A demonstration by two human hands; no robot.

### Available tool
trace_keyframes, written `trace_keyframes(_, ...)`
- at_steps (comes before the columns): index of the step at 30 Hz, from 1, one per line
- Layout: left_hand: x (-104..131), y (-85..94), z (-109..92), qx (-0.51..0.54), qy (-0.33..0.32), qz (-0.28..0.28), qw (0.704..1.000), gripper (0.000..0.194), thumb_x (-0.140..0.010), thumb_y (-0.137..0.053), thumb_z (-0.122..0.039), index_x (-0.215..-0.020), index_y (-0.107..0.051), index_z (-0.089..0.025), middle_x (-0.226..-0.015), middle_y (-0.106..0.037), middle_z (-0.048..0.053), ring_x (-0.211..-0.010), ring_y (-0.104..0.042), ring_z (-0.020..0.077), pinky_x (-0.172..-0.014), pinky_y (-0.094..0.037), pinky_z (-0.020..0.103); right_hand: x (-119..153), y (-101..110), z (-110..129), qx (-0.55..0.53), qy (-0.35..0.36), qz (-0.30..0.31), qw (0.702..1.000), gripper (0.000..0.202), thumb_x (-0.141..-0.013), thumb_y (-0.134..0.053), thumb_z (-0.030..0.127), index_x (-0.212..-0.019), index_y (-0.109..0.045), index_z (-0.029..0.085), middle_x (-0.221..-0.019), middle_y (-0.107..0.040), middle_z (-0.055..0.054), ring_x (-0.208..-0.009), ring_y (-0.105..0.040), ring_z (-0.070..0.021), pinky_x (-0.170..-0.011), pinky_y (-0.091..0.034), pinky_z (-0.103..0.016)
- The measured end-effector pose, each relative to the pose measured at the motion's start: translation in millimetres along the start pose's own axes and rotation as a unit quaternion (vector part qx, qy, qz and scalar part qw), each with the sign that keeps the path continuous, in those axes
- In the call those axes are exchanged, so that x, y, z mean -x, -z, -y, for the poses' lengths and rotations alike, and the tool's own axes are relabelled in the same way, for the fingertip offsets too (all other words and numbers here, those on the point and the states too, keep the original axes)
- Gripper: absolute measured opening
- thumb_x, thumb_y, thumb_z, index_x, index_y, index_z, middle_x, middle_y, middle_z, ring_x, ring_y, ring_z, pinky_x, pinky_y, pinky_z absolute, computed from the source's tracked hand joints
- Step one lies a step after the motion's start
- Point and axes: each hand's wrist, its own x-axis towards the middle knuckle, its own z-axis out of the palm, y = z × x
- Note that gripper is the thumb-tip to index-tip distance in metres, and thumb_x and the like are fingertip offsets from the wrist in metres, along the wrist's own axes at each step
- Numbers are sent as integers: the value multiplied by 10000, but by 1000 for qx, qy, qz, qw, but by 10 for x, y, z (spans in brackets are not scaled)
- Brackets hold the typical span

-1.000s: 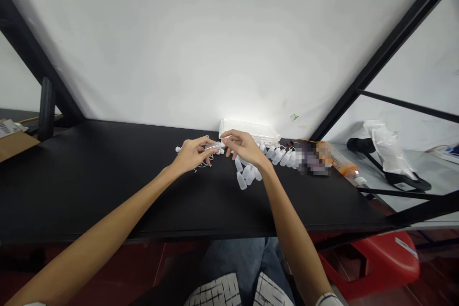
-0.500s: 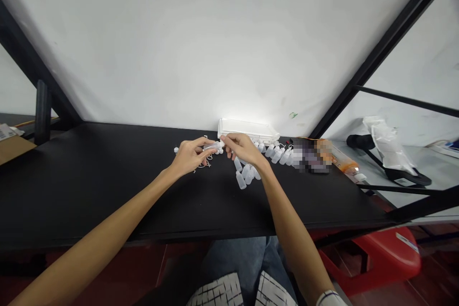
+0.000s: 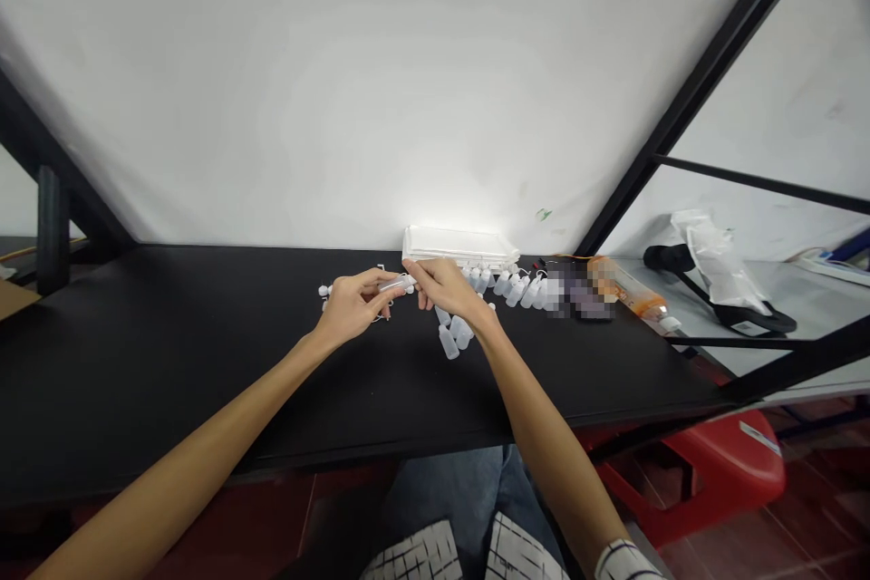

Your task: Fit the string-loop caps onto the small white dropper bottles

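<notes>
My left hand pinches a small translucent squeeze bottle between thumb and fingers, lying nearly level above the table. At its top end, the fingers of my right hand are closed on the white cap, which they mostly hide. Several similar bottles lie loose just below my right hand. Beyond it, a row of bottles with white caps stretches to the right. Small white caps with thin loops lie around my left hand, partly covered by it.
A stack of white trays or sheets rests against the wall on the black table. To the right lie an orange-labelled bottle and a blurred patch. Black frame bars slope at both sides. A red stool stands below.
The view has shifted slightly, so most things sit a little further left. My right fingers have closed further over the bottle's cap end; my left hand keeps its hold.
</notes>
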Motion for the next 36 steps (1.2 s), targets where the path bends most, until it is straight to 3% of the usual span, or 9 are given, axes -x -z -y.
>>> trace_keyframes(6,-15,-46,26,81,35,30,996,328,-859,-620,-447,-972,-656,-141,-782,-693,57,-501,-615,126,-460,-486,245,48,104,56,-3,14,0,1000,431,-910,-483,565,-718,-549,185,-542,-594,6,-500,-599,-134,-517,-424,-228)
trace_keyframes(12,-15,-41,44,57,38,42,997,307,-843,-643,-433,-958,-641,-148,-631,-639,16,-515,-620,142,-476,-490,242,26,60,7,47,9,20,999,527,-950,-403,554,-575,-456,188,-412,-519,21,-412,-539,-117,-549,-411,-239)
trace_keyframes(18,-42,-18,-37,120,78,48,989,330,-820,-659,-459,-898,-620,-141,-755,-661,42,-482,-624,125,-422,-463,225,49,76,18,5,16,-10,1000,405,-893,-512,557,-755,-592,184,-620,-624,1,-523,-591,-127,-532,-407,-229)
trace_keyframes(25,-22,-53,18,68,47,68,994,314,-875,-584,-469,-917,-596,-158,-760,-647,29,-534,-637,126,-469,-486,229,43,45,-4,50,19,-12,998,472,-940,-436,503,-605,-513,180,-467,-516,24,-471,-499,-107,-553,-372,-231)
trace_keyframes(29,-49,-41,56,75,53,48,995,327,-846,-624,-469,-951,-590,-161,-768,-663,30,-530,-643,137,-459,-477,231,55,51,19,33,24,-48,998,386,-900,-506,507,-704,-568,180,-526,-531,33,-499,-525,-112,-550,-365,-230)
trace_keyframes(32,-47,-36,55,77,56,50,994,325,-846,-626,-471,-960,-594,-168,-723,-657,18,-521,-641,142,-457,-475,234,58,51,19,-5,22,-39,999,320,-890,-529,482,-776,-570,185,-567,-552,35,-501,-558,-117,-557,-389,-232)
trace_keyframes(36,-3,-52,42,34,49,64,996,285,-874,-597,-452,-957,-605,-179,-586,-631,-8,-511,-618,137,-495,-481,237,43,25,12,38,26,-25,999,350,-922,-488,439,-676,-493,191,-490,-501,40,-486,-513,-111,-554,-368,-232)
